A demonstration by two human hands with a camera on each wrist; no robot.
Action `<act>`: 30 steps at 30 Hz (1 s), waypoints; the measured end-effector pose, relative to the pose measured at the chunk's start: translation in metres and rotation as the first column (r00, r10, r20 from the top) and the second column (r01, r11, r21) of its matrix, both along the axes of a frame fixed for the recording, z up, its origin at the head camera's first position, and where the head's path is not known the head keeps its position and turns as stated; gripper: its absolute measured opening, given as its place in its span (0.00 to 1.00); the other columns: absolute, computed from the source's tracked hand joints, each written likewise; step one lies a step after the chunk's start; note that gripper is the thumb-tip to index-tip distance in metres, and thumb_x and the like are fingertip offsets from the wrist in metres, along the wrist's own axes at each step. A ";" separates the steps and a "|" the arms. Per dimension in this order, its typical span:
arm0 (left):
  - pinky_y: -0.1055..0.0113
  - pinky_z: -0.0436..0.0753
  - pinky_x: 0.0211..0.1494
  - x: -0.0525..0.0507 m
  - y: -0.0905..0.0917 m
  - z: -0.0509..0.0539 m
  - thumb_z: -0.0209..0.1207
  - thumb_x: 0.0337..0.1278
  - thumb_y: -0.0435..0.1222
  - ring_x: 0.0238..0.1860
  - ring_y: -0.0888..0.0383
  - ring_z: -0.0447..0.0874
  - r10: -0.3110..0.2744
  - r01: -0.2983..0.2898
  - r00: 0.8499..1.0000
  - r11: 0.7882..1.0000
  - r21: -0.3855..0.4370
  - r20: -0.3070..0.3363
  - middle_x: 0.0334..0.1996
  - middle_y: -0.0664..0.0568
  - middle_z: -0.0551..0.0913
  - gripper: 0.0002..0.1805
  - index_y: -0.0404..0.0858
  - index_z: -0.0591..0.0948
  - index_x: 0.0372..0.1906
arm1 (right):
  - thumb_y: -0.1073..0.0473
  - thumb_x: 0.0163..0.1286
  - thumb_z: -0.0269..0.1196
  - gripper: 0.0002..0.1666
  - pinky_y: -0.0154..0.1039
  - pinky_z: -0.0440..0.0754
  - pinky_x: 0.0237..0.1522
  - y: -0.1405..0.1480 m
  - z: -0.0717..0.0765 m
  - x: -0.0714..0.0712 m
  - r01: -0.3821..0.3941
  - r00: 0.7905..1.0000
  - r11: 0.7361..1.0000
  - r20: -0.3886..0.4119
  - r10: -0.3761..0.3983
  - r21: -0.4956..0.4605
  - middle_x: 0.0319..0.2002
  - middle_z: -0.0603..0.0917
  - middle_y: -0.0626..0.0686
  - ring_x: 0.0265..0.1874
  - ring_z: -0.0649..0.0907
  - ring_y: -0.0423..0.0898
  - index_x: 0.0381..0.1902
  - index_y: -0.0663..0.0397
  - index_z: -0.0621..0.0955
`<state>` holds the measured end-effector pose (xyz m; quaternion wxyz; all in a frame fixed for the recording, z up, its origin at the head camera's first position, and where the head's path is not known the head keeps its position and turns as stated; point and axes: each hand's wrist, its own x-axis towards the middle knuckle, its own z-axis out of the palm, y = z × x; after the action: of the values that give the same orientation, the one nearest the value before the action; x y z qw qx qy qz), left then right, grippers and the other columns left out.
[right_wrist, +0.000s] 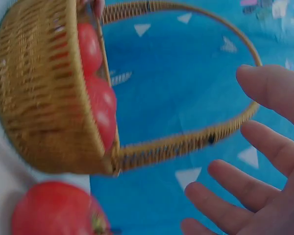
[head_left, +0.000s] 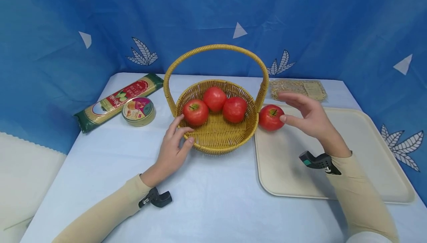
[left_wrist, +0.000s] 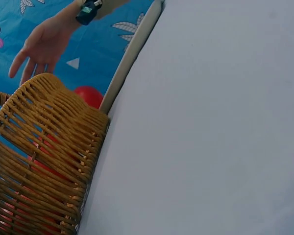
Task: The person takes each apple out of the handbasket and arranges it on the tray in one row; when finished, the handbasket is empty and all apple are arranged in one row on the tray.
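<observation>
A yellow wicker basket [head_left: 217, 148] with a tall arched handle holds three red apples; one apple [head_left: 195, 112] lies at its left side. My left hand [head_left: 171, 148] is at the basket's front-left rim, its loosely bent fingertips over the edge. Whether they press on the wicker is hard to tell. Another red apple [head_left: 271, 118] sits on the beige tray's left edge, beside the basket. Just right of it is my right hand [head_left: 307, 115], fingers spread; in the right wrist view, the hand [right_wrist: 264, 181] is apart from the apple [right_wrist: 56, 210] and holds nothing.
The beige tray [head_left: 333, 176] covers the table's right side. Behind it lies a clear packet of grains [head_left: 297, 89]. A long spaghetti packet [head_left: 116, 102] and a round tin [head_left: 138, 111] lie to the left. A blue curtain [head_left: 207, 13] hangs behind the table.
</observation>
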<state>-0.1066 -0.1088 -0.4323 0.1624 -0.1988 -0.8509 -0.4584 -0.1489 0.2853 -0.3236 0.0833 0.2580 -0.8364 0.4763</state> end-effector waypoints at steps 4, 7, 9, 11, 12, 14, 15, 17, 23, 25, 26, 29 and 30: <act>0.35 0.60 0.77 0.001 -0.001 0.000 0.57 0.71 0.41 0.78 0.38 0.59 0.002 -0.002 1.000 1.000 -0.001 0.004 0.77 0.39 0.62 0.15 0.34 0.81 0.51 | 0.81 0.55 0.68 0.34 0.24 0.77 0.61 -0.024 0.014 0.004 -0.087 0.996 0.996 -0.028 0.087 0.025 0.63 0.81 0.41 0.64 0.77 0.33 0.62 0.69 0.78; 0.34 0.60 0.76 0.001 -0.001 -0.001 0.57 0.71 0.41 0.78 0.38 0.59 0.006 -0.006 1.000 1.000 -0.001 0.002 0.77 0.39 0.63 0.15 0.34 0.81 0.51 | 0.81 0.54 0.69 0.31 0.24 0.81 0.56 -0.044 0.019 0.006 -0.131 0.989 0.991 -0.067 0.132 0.024 0.61 0.83 0.50 0.60 0.80 0.34 0.59 0.70 0.80; 0.34 0.60 0.76 0.000 -0.001 -0.001 0.57 0.71 0.40 0.78 0.38 0.59 0.006 -0.006 1.000 1.000 -0.003 0.003 0.77 0.39 0.63 0.14 0.34 0.81 0.51 | 0.79 0.55 0.70 0.30 0.26 0.83 0.54 -0.057 0.022 0.008 -0.157 0.983 0.987 -0.091 0.160 0.042 0.59 0.84 0.55 0.59 0.81 0.35 0.58 0.68 0.81; 0.34 0.60 0.76 0.000 -0.001 -0.001 0.57 0.71 0.39 0.78 0.38 0.59 0.005 -0.005 1.000 1.000 -0.005 0.001 0.77 0.39 0.63 0.13 0.35 0.81 0.51 | 0.76 0.56 0.72 0.29 0.32 0.85 0.54 -0.071 0.024 0.008 -0.185 0.977 0.979 -0.092 0.192 0.080 0.59 0.84 0.57 0.59 0.81 0.38 0.58 0.64 0.82; 0.34 0.60 0.76 0.000 -0.001 -0.001 0.57 0.71 0.39 0.78 0.38 0.59 0.005 -0.005 1.000 1.000 -0.005 0.000 0.77 0.39 0.63 0.13 0.35 0.81 0.51 | 0.73 0.57 0.72 0.29 0.36 0.86 0.55 -0.077 0.024 0.007 -0.203 0.974 0.973 -0.078 0.212 0.107 0.60 0.83 0.57 0.61 0.81 0.40 0.59 0.61 0.82; 0.35 0.60 0.77 0.000 -0.001 0.000 0.58 0.70 0.39 0.79 0.39 0.59 0.004 -0.004 1.000 1.000 -0.002 0.003 0.77 0.40 0.63 0.13 0.35 0.81 0.52 | 0.68 0.60 0.72 0.30 0.46 0.86 0.57 -0.091 0.024 0.002 -0.238 0.969 0.959 -0.030 0.245 0.154 0.62 0.82 0.56 0.63 0.80 0.45 0.61 0.57 0.81; 0.35 0.60 0.77 0.000 -0.001 0.000 0.57 0.70 0.39 0.79 0.38 0.59 0.005 -0.005 1.000 1.000 -0.001 0.001 0.77 0.40 0.63 0.13 0.35 0.81 0.51 | 0.66 0.61 0.72 0.30 0.50 0.86 0.57 -0.098 0.023 -0.001 -0.253 0.966 0.952 -0.005 0.258 0.174 0.63 0.82 0.56 0.63 0.80 0.48 0.62 0.57 0.81; 0.34 0.61 0.76 0.000 -0.001 -0.001 0.57 0.71 0.40 0.78 0.38 0.60 0.006 -0.006 1.000 1.000 -0.002 0.000 0.77 0.39 0.63 0.14 0.35 0.81 0.51 | 0.64 0.63 0.72 0.30 0.56 0.85 0.57 -0.111 0.021 -0.009 -0.287 0.958 0.937 0.046 0.284 0.197 0.65 0.81 0.56 0.62 0.82 0.52 0.64 0.57 0.79; 0.34 0.60 0.76 0.000 -0.001 -0.002 0.56 0.72 0.42 0.79 0.38 0.59 0.002 -0.002 1.000 1.000 -0.005 0.006 0.78 0.40 0.62 0.15 0.35 0.81 0.51 | 0.59 0.65 0.71 0.32 0.56 0.86 0.53 -0.144 0.009 -0.029 -0.335 0.942 0.904 0.109 0.317 0.267 0.64 0.81 0.59 0.56 0.85 0.59 0.65 0.59 0.77; 0.33 0.60 0.76 0.000 -0.001 -0.001 0.56 0.73 0.42 0.79 0.38 0.59 0.002 -0.002 1.000 1.000 -0.006 0.005 0.78 0.40 0.62 0.15 0.35 0.81 0.52 | 0.57 0.65 0.70 0.32 0.55 0.87 0.52 -0.153 0.005 -0.035 -0.337 0.941 0.900 0.134 0.311 0.278 0.64 0.80 0.59 0.56 0.85 0.60 0.66 0.58 0.77; 0.33 0.60 0.76 0.000 -0.001 -0.001 0.56 0.73 0.43 0.79 0.38 0.59 0.002 -0.002 1.000 1.000 -0.007 0.006 0.78 0.40 0.62 0.15 0.35 0.81 0.51 | 0.57 0.66 0.70 0.32 0.54 0.87 0.52 -0.157 0.003 -0.038 -0.334 0.941 0.899 0.155 0.301 0.284 0.65 0.80 0.59 0.57 0.85 0.59 0.66 0.57 0.77; 0.32 0.61 0.75 0.000 -0.001 -0.001 0.56 0.73 0.44 0.78 0.37 0.59 0.003 -0.003 1.000 1.000 -0.008 0.005 0.78 0.40 0.62 0.16 0.35 0.81 0.51 | 0.55 0.67 0.69 0.34 0.52 0.86 0.55 -0.168 -0.004 -0.045 -0.322 0.939 0.897 0.218 0.264 0.301 0.67 0.78 0.57 0.58 0.85 0.58 0.69 0.54 0.75; 0.32 0.61 0.75 0.000 -0.001 -0.001 0.55 0.73 0.44 0.78 0.37 0.59 0.003 -0.003 1.000 1.000 -0.009 0.006 0.78 0.40 0.62 0.17 0.35 0.81 0.51 | 0.55 0.67 0.68 0.34 0.52 0.86 0.57 -0.171 -0.005 -0.047 -0.318 0.939 0.898 0.237 0.251 0.306 0.68 0.77 0.56 0.58 0.85 0.58 0.70 0.54 0.74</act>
<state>-0.1066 -0.1098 -0.4333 0.1597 -0.1971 -0.8537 -0.4549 -0.1958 0.1139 -0.3290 -0.1139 0.3414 -0.8630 0.3545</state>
